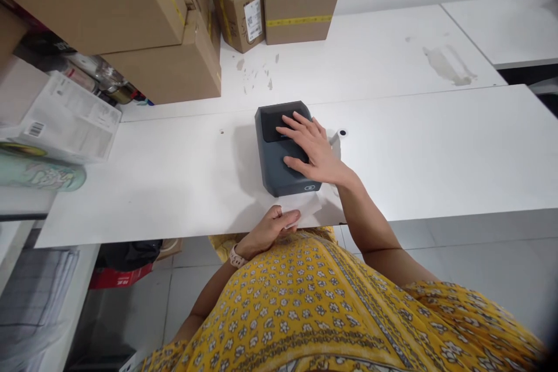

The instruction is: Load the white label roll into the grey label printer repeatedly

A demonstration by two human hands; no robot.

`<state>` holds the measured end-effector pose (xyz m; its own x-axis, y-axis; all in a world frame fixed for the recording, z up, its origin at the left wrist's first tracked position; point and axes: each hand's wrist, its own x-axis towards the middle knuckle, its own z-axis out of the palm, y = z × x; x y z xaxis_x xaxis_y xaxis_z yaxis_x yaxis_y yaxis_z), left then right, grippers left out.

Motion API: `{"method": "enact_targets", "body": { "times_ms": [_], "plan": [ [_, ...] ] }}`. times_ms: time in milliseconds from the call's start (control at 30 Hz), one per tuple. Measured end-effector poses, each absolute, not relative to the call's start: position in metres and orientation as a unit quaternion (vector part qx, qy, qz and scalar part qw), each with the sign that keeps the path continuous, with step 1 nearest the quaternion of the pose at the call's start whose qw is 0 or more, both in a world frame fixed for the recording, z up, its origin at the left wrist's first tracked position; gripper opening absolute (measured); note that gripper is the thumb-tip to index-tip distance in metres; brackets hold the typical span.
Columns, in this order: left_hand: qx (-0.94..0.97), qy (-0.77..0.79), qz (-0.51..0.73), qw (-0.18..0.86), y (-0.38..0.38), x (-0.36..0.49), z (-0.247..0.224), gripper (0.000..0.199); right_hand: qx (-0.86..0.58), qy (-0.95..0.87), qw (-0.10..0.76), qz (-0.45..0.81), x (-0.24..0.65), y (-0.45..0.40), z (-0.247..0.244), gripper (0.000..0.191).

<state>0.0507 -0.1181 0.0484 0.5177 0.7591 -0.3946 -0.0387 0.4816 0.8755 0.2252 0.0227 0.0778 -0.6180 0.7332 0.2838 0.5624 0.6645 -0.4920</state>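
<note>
A dark blue-grey label printer (283, 171) with a black top panel stands on the white table in front of me. My right hand (309, 148) lies on top of it, fingers spread across the panel and lid. Just below the printer's near side, my left hand (275, 224) pinches a white paper label (305, 207) between thumb and fingers. The label extends to the right of that hand, close to the printer's front. Whether it is still joined to the printer I cannot tell.
Cardboard boxes (300, 6) stand at the back, with a taller stack (165, 72) at the left. A white carton (72, 116) and a pale green bottle (47, 174) sit at the far left. Right of the printer, a cable runs by a round hole (343, 133) in the white table (436, 151).
</note>
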Motion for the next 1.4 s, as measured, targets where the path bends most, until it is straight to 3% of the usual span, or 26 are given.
{"method": "enact_targets", "body": {
  "times_ms": [333, 1200, 1300, 1400],
  "plan": [
    [0.556, 0.464, 0.212, 0.656, -0.115, 0.045, 0.023, 0.055, -0.32, -0.884, 0.238, 0.245, 0.234, 0.027, 0.084, 0.064],
    [0.563, 0.449, 0.225, 0.656, -0.109, 0.036, 0.003, 0.052, -0.337, -0.826, 0.269, 0.363, 0.233, 0.029, 0.092, 0.052],
    [0.548, 0.493, 0.298, 0.607, -0.115, 0.033, 0.003, 0.057, -0.327, -0.821, 0.308, 0.352, 0.236, 0.03, 0.08, 0.057],
    [0.481, 0.58, 0.48, 0.449, -0.119, 0.031, 0.003, 0.051, -0.355, -0.77, 0.386, 0.364, 0.24, 0.023, 0.056, 0.064]
  ]
}}
